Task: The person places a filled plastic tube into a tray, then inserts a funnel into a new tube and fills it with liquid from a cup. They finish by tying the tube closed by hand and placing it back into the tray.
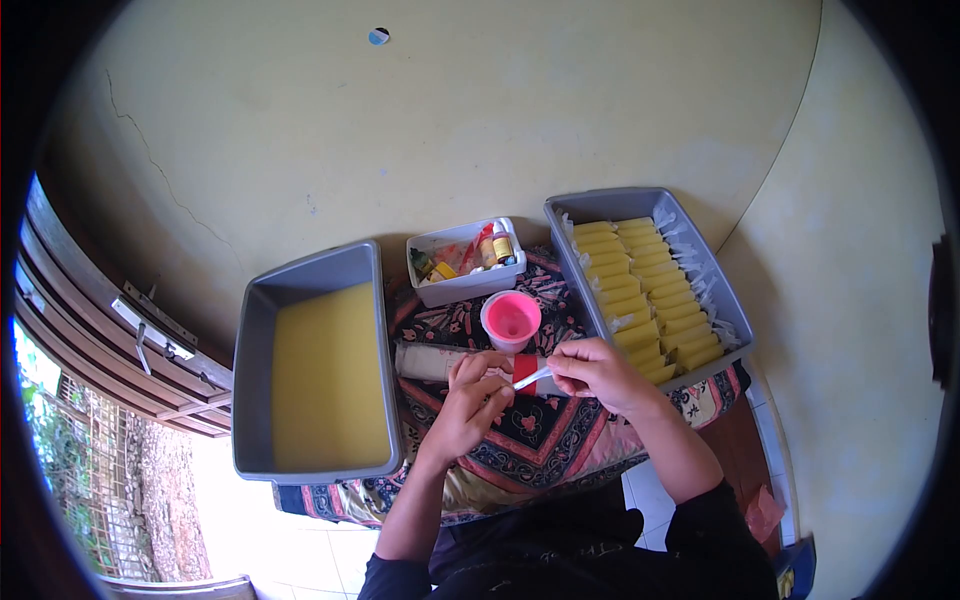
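Dark shirt [600,550], left hand [470,400] and right hand [598,372] fingers pinching thin plastic tube bag [532,378], long axis left-right, right end slightly higher, batik cloth [545,440] over bench, yellow wall [450,130]

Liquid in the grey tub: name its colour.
The liquid is pale yellow, seen in the head view.

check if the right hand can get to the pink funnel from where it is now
Likely yes: the funnel stands just beyond the right hand, with nothing between them. The hand is pinching a thin white strip, though, so its fingers are not free.
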Demonstrator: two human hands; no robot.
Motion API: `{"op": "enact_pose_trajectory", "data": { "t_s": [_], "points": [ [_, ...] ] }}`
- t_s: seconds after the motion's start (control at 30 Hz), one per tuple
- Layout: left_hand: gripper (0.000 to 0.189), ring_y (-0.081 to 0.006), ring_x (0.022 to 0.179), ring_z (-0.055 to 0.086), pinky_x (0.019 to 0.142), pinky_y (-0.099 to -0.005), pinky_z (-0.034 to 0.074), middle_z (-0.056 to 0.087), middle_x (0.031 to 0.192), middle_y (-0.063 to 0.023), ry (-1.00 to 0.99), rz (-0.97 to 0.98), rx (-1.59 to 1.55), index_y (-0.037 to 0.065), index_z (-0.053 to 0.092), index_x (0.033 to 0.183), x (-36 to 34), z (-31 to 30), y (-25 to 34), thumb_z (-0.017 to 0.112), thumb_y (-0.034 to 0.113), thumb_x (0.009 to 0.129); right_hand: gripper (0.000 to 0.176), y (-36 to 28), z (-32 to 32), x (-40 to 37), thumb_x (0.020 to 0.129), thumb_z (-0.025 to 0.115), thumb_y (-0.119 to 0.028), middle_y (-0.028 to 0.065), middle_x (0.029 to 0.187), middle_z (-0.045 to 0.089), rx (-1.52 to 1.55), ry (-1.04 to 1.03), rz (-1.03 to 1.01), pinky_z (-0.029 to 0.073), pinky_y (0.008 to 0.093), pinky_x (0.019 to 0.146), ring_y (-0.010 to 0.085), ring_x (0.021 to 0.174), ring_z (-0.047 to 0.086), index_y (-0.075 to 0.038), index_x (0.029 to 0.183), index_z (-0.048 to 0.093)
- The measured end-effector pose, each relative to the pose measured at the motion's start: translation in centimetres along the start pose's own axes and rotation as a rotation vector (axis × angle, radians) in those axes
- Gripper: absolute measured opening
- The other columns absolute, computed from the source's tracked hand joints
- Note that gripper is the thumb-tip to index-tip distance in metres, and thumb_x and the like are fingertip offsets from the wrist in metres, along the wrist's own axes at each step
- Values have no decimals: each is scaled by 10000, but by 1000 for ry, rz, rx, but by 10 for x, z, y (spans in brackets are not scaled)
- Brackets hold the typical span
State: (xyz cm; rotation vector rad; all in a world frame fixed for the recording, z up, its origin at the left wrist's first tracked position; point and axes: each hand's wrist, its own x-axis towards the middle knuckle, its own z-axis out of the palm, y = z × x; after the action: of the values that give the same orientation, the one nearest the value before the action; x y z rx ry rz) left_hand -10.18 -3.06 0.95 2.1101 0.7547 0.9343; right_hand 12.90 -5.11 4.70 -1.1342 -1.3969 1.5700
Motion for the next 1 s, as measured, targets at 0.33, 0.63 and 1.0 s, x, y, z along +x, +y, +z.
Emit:
{"op": "enact_pose_trajectory", "data": {
  "t_s": [0.33,0.63,1.0],
  "points": [
    [106,-282,1048,530,964,-405,343,588,1049,-107,235,28,119,6,696,834,6,23,9,685,80,759,171,9,42,2,935,592,-155,85,744,663,-189,280,-310,406,245,430,94,460,487,7,903,640],
    [148,-295,1105,525,1010,-422,325,604,1056,-95,264,45,252,11,709,818,5,29,-2,703,81,689,114,25,47,7,885,573,-124,98,755,584,-1153,365,-604,511,369,504,258,646,635,-28,938,542],
    [203,-173,1111,508,964,-313,391,545,1183,-80,127,-376,-928,-16,675,1050,4,35,-18,643,81,874,91,-13,57,1,916,559,-108,136,725,624,-799,326,-703,472,359,461,259,530,605,-17,921,546]
  ]
}}
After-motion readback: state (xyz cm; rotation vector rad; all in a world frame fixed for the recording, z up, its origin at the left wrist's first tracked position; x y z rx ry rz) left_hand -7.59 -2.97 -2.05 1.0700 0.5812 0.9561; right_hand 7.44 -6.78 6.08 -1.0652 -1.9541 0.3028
